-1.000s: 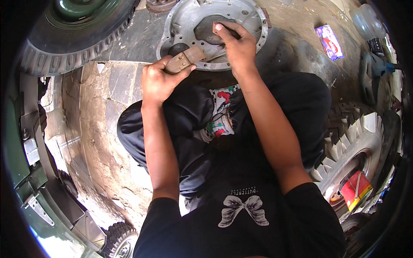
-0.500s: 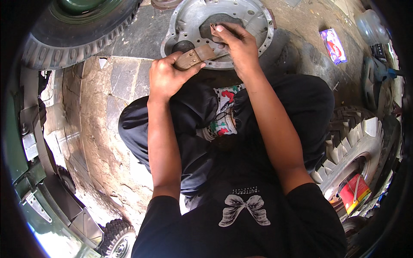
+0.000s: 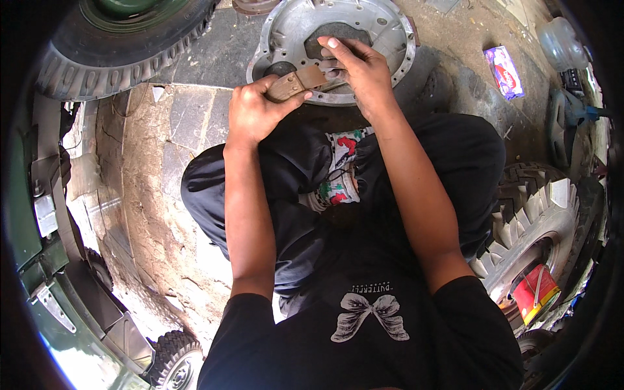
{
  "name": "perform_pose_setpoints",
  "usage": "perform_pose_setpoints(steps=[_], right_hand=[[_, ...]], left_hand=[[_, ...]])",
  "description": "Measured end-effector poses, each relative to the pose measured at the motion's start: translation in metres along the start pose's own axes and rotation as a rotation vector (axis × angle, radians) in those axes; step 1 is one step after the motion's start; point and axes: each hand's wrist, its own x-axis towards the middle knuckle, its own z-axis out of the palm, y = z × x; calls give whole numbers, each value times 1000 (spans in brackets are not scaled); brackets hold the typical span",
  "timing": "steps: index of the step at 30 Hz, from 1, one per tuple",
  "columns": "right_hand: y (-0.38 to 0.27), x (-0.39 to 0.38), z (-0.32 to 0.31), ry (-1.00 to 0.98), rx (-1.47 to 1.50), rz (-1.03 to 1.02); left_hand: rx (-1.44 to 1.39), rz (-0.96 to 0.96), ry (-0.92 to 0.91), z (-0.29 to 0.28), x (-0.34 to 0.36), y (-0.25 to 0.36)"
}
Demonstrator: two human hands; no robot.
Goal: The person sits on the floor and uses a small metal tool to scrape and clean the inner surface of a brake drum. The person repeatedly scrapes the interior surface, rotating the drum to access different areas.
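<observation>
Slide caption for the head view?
Left grip holds a flat, brown, oblong piece, right grip close by; rounded grey metal housing beyond.

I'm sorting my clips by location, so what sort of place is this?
Probably a vehicle repair area: a broad grey metal housing lies at the top centre, a large tyre on a green wheel is at the upper left, and a chunky-treaded tyre is at the right.

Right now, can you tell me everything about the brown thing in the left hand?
The brown piece is flat, longish and worn-looking; its material is unclear. Round dots sit beside a crosswise ridge. Its squarish tip points up and right. The left hand pinches the other end by the round metal housing. I can't tell whether the right hand touches it.
</observation>
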Motion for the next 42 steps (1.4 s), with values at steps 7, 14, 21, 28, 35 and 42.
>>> perform_pose_setpoints(steps=[7,14,21,28,35,42], right_hand=[[-7,-4,0,-32,52,-9],[-10,-7,2,-12,166,-37],[-10,-5,3,47,217,-73],[-7,-3,-2,46,172,-50],[-7,-2,-1,63,147,-42],[3,0,1,100,-21,-134]], left_hand=[[228,11,-129,-10,4,3],[254,-49,-260,4,3,2],[352,-94,-265,13,8,7],[346,-89,-275,13,6,5],[317,-48,-231,15,4,-2],[352,-96,-249,18,6,-1]])
